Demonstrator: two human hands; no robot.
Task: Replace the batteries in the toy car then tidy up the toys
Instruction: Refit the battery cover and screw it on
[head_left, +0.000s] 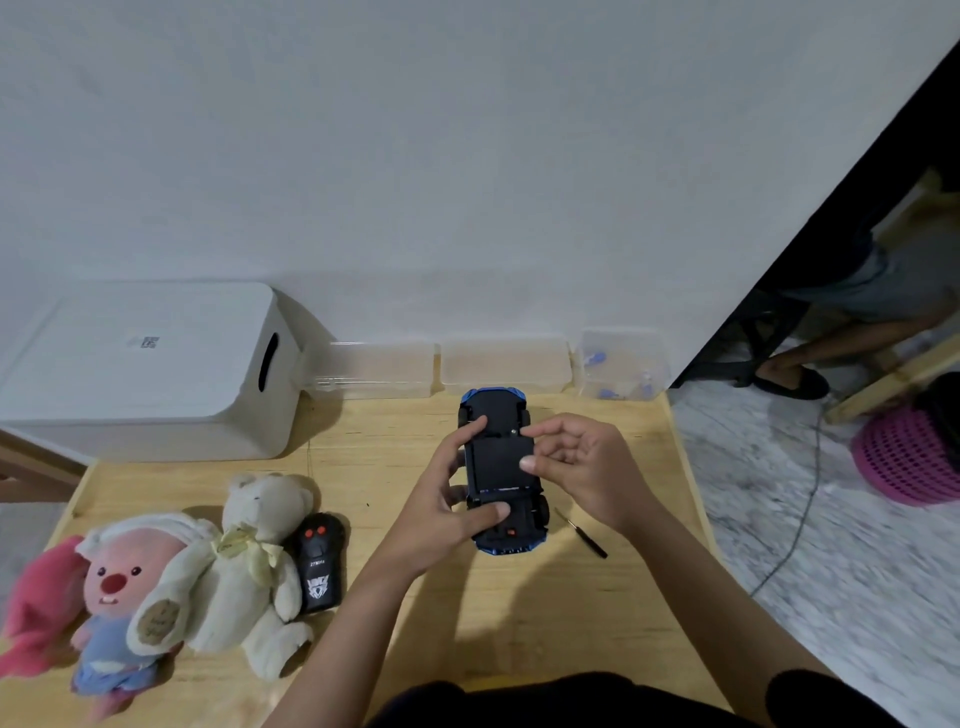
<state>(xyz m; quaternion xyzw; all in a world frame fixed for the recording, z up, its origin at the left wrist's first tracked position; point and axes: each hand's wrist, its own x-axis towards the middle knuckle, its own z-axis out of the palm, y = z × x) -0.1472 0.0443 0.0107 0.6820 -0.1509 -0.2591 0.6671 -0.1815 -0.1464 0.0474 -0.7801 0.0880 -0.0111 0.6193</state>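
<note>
Two hands share our blue plastic toy car (503, 470), belly-up mid-counter: left hand (451, 512) clamped around it, right hand (576, 465) loosely curled, fingertips on the black underside. Careless pressing could tip it onto the thin black screwdriver (582, 532) nearby.

You get even, soft indoor light, moderately bright, no glare. Light falls from above and behind you: broad soft shadow of arms on wooden table (613, 597) below toy car (501, 470). White storage box (145, 369) throws shadow rightward onto table. Wide-angle bend strong: wall edge at right leans hard. Plush toys (156, 587) at lower left slightly soft. Floor at right smeared, blurred. Fine detail mushy throughout.
</note>
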